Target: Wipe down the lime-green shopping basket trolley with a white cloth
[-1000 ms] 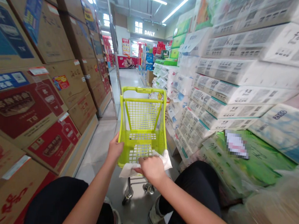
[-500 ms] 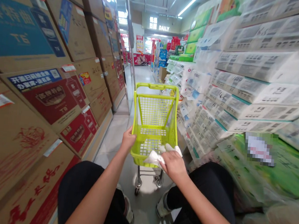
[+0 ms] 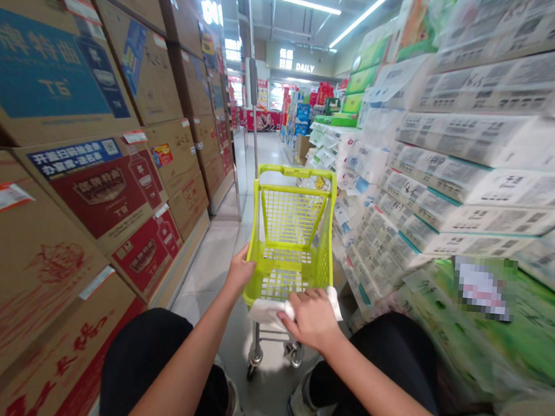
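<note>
A small lime-green shopping cart with a plastic lattice basket stands upright between my knees on metal legs and casters. My left hand is closed around the left side of the basket near its front corner; the fingertips are partly hidden by the rim. Over the near right edge lies my right hand, fingers bent and pressing a white cloth against the rim. The cloth hangs out to the left of the hand, and another bit of it shows at the right. The basket's inside looks bare.
Stacked cardboard cartons rise close on my left. Tall piles of white wrapped paper packs and green packs crowd the right. A metal post and glass stand beyond the cartons. A tiled aisle runs ahead.
My right hand has moved slightly down and left along the near rim, and the cloth now lies flatter. My left hand keeps its hold. The view has tilted up a little.
</note>
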`<state>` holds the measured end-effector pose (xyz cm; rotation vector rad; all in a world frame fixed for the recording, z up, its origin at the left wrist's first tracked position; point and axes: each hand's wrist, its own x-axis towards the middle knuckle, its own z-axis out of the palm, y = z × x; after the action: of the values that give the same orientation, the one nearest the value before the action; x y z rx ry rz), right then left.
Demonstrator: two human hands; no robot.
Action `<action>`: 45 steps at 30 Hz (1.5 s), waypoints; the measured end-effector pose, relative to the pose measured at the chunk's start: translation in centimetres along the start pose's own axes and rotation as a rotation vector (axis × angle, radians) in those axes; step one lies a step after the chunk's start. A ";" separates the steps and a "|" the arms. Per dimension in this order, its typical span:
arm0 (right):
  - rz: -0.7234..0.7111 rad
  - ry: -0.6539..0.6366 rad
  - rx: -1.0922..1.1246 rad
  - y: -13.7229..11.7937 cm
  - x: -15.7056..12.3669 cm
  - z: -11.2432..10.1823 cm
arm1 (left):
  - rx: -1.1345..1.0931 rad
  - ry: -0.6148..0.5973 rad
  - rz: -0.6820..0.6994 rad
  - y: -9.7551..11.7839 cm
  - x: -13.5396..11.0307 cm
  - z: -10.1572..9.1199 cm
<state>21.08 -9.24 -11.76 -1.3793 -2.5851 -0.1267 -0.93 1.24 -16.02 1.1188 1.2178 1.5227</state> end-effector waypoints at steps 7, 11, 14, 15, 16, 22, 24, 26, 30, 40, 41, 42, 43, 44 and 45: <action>0.205 0.256 -0.080 4.4 -2.3 -0.3 | 0.010 0.035 0.022 -0.6 1.3 -0.3; 0.444 0.316 0.132 4.9 -2.2 0.8 | 0.029 0.067 0.039 -0.6 1.0 0.9; 0.599 0.429 0.418 4.8 -2.3 2.5 | 0.018 0.062 0.032 -0.2 0.8 1.0; 0.643 0.465 0.528 4.8 -2.4 3.1 | 0.014 0.058 0.025 -0.1 0.7 0.9; 0.683 0.488 0.654 4.8 -2.5 3.7 | 0.012 0.054 0.015 0.1 0.7 0.8; 0.817 0.340 1.264 5.9 -3.2 3.1 | -0.006 0.029 -0.034 0.0 0.5 -0.3; 0.829 0.248 1.402 6.7 -3.4 2.0 | -0.028 0.020 -0.048 -0.2 0.6 -0.6; 0.795 0.130 1.507 7.3 -3.5 1.1 | -0.046 0.015 -0.062 -0.3 0.6 -1.0; 0.655 0.001 1.439 7.9 -3.1 0.3 | -0.060 0.036 -0.091 0.2 0.4 -1.3; 0.386 0.012 0.877 13.6 3.0 -3.9 | -0.028 0.032 -0.082 0.9 -1.0 -1.8; 0.384 -0.012 0.812 14.4 4.0 -4.5 | -0.028 0.023 -0.082 1.0 -1.1 -1.8; 0.387 -0.025 0.746 15.2 5.0 -5.1 | -0.026 0.014 -0.080 1.2 -1.2 -1.9; 0.395 -0.018 0.672 15.8 6.1 -5.6 | -0.023 0.006 -0.078 1.4 -1.4 -1.9; 0.408 0.013 0.588 16.4 7.2 -6.1 | -0.018 0.009 -0.078 1.6 -1.5 -1.9; 0.425 0.064 0.498 16.8 8.3 -6.5 | -0.014 0.017 -0.079 1.7 -1.6 -1.8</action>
<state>31.46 5.75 -3.94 -1.6312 -2.0135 0.4925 -2.50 -0.98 -14.73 1.0385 1.2472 1.4814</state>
